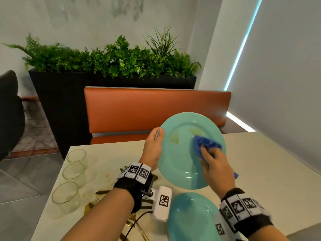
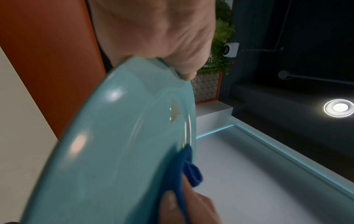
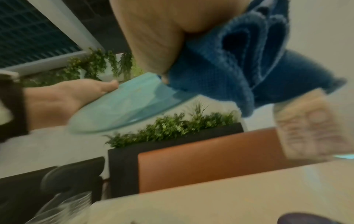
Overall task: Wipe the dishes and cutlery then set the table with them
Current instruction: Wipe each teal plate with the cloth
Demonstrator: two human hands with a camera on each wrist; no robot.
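My left hand (image 1: 153,146) grips the left rim of a turquoise plate (image 1: 180,159), held tilted above the table with its face toward me. Yellowish smears (image 1: 174,138) mark its upper middle. My right hand (image 1: 212,168) holds a bunched blue cloth (image 1: 205,144) and presses it on the plate's right side. In the left wrist view the thumb (image 2: 186,74) lies over the plate (image 2: 122,144) rim, with the cloth (image 2: 188,165) at its lower edge. The right wrist view shows the cloth (image 3: 229,60) against the plate (image 3: 122,104). A second turquoise plate (image 1: 191,218) lies on the table below.
Three empty glasses (image 1: 73,173) stand in a row along the left of the pale table (image 1: 260,167). Gold cutlery (image 1: 93,204) lies under my left forearm. An orange bench (image 1: 152,108) and a black planter (image 1: 60,94) with greenery stand behind the table.
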